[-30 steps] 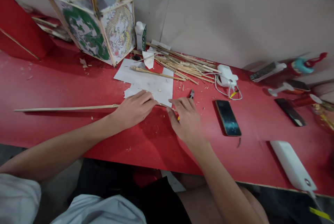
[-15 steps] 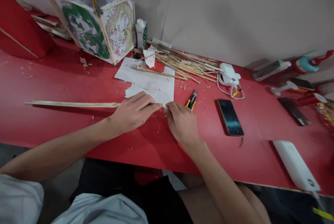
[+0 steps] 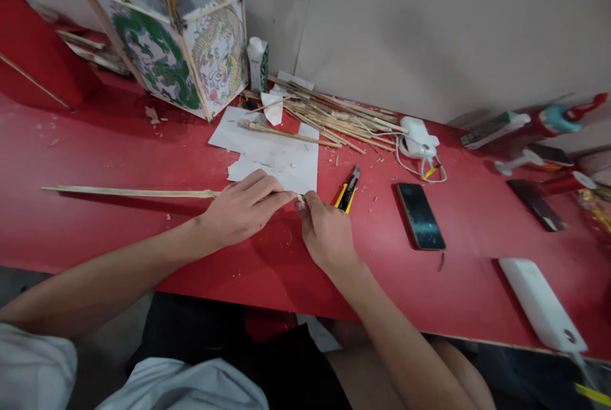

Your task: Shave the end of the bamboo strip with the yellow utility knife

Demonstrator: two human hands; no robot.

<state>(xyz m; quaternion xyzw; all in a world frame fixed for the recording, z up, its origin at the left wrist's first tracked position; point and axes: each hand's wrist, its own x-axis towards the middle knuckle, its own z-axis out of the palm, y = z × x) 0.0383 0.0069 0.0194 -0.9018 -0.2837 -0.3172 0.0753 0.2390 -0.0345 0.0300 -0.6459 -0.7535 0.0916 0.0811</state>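
Observation:
A long pale bamboo strip (image 3: 133,193) reaches leftward over the red table, its right part covered by my fingers. My left hand (image 3: 245,208) is closed around it, thumb and fingertips pointing right. Right at the strip's end, my right hand (image 3: 327,228) pinches it between thumb and bent forefinger. A short bit of the strip shows between the two hands. Just beyond my right hand lies a black and yellow utility knife (image 3: 348,191) with its blade end pointing away. White paper (image 3: 286,155) lies behind my left hand.
A paper lantern with dragon pictures (image 3: 157,60) stands at the back left beside a drink carton (image 3: 258,65). Bamboo sticks (image 3: 344,117) are heaped along the wall near a white charger (image 3: 419,136). A phone (image 3: 420,216) and a white power strip (image 3: 539,305) lie rightward.
My right hand has shifted slightly left and its wrist has turned, uncovering more of the utility knife. The left hand stays in nearly the same place on the strip.

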